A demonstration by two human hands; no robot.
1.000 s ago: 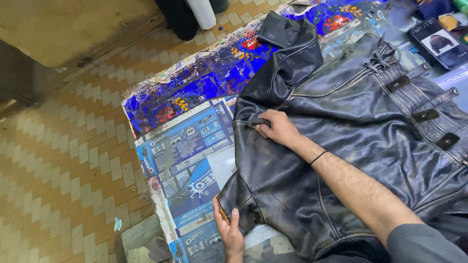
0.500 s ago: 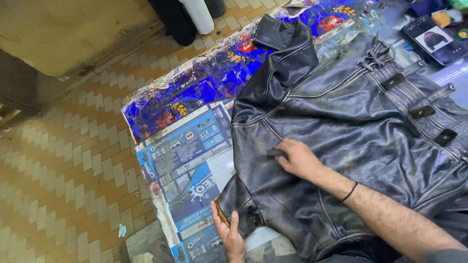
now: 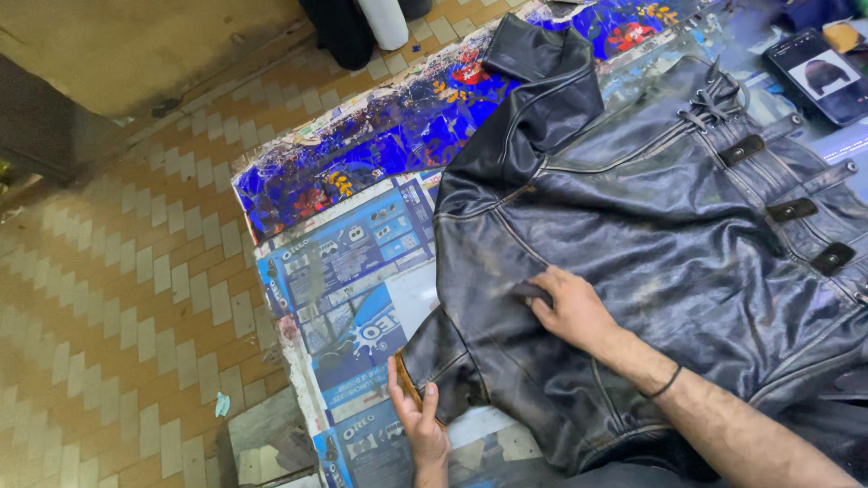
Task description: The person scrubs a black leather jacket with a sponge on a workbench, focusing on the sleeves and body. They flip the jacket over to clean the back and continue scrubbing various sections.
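A: Where is the jacket lying?

B: The black leather jacket (image 3: 651, 235) is spread flat on the table (image 3: 362, 262), which is covered in printed blue wrappers and a strip of blue floral sheet. Its collar points toward the far edge, and the strapped, buckled side runs off to the right.

A: What is the right hand doing?

B: The right hand (image 3: 571, 312) rests palm down on the middle of the jacket, fingers curled close around a small dark pad (image 3: 533, 291) pressed against the leather. A thin black band sits on that wrist.

A: And the left hand?

B: The left hand (image 3: 418, 425) is at the near edge of the table, fingers closed on the lower hem of the jacket, pinching the leather where a tan lining edge shows.

A: Anything else near them?

B: A phone (image 3: 818, 77) lies at the far right corner of the table, well apart from both hands, its screen lit with a dark shape. Left of the table is a floor of small tan and cream tiles (image 3: 117, 298), and a white cylinder (image 3: 384, 23) stands at the top beside something dark
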